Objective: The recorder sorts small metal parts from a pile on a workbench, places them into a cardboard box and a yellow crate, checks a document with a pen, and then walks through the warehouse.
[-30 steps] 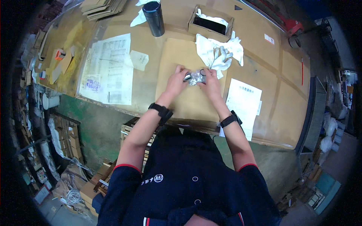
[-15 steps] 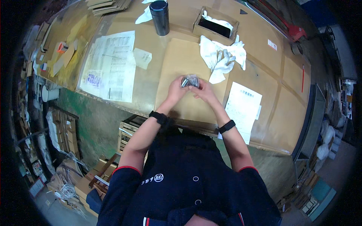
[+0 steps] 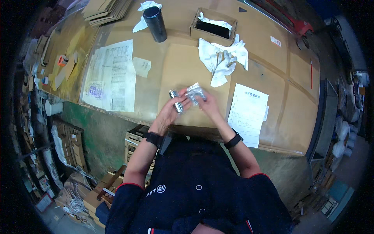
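Observation:
Over the near part of a flat cardboard sheet (image 3: 171,70), my two hands are close together. In my left hand (image 3: 167,113) lies a shiny silver metal piece (image 3: 178,106), held between thumb and fingers; its exact kind is unclear. My right hand (image 3: 209,105) pinches a small clear plastic bag (image 3: 195,92), crinkled and glossy, at its near side. Whether anything is inside the bag cannot be made out. The fingertips of my left hand reach close to the bag.
White work gloves (image 3: 224,62) lie beyond my hands, before an open cardboard box (image 3: 213,37). A black tumbler (image 3: 155,25) stands far left of them. Printed sheets (image 3: 111,74) lie left, another paper (image 3: 249,113) right. Flat cardboard pieces (image 3: 105,9) are stacked at the far left.
My hands have come nearer to me and moved apart a little. The metal piece and the bag, bunched together before, are now separate, one in each hand.

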